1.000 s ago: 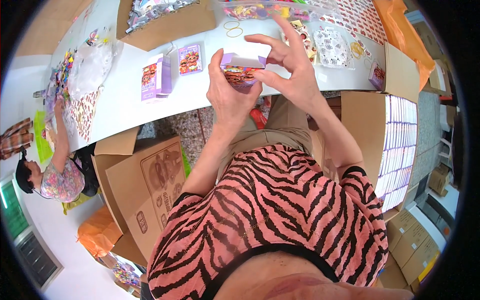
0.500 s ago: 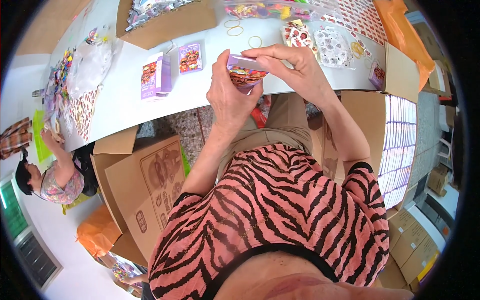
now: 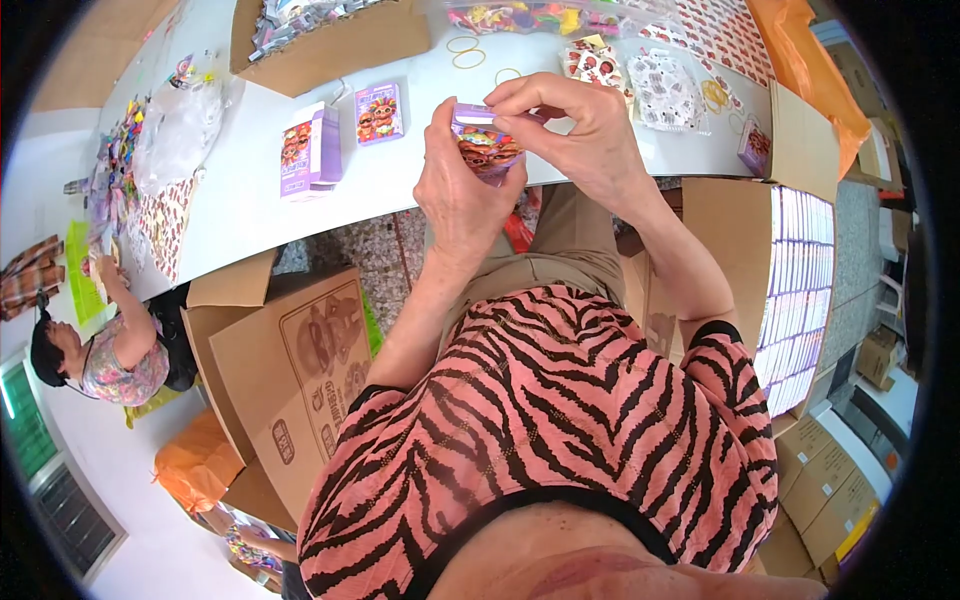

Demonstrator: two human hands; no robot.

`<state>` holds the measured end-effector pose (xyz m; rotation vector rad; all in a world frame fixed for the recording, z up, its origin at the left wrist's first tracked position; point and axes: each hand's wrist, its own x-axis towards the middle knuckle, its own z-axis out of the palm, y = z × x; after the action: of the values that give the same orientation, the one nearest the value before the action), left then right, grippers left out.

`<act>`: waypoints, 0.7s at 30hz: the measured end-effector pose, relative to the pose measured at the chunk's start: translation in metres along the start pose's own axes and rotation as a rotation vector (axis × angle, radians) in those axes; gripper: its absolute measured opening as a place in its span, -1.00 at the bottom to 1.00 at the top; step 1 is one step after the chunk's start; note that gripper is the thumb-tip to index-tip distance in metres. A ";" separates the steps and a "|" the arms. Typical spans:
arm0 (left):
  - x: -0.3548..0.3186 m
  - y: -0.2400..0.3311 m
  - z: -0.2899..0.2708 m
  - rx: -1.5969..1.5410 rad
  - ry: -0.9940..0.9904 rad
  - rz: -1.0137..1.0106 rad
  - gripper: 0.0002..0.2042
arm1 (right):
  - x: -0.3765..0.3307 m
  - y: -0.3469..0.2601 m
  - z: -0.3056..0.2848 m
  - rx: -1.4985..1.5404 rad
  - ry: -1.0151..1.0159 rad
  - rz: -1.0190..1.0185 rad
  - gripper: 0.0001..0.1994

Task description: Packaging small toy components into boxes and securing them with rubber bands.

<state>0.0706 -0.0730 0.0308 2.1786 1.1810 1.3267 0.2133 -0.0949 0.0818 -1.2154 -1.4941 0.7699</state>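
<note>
Drawn in from wide, right hand point(image 3: 588, 122) is being pinched at flap point(image 3: 476, 114); box point(image 3: 488, 150), by near edge of table point(image 3: 232, 215), is being gripped side-on by left hand point(image 3: 458, 195), safest for probably light, crushable card.

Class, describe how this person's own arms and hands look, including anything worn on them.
The left hand and right hand are bare, without gloves, and the forearms are uncovered. The short sleeves are pink with black zebra-like stripes, ending in plain black cuffs.
</note>
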 end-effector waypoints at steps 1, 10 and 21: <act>0.000 0.001 0.000 0.015 0.004 -0.020 -0.25 | 0.000 0.003 0.001 0.020 -0.001 -0.052 -0.90; -0.002 -0.003 -0.001 0.009 -0.022 -0.158 -0.23 | -0.016 0.024 0.007 -0.094 -0.039 -0.158 -0.76; -0.002 -0.005 0.000 0.081 -0.031 -0.107 -0.25 | -0.017 0.027 0.002 0.166 0.024 0.101 -0.87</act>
<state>0.0679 -0.0712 0.0261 2.1497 1.3411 1.2169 0.2190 -0.1035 0.0515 -1.1771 -1.3298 0.9254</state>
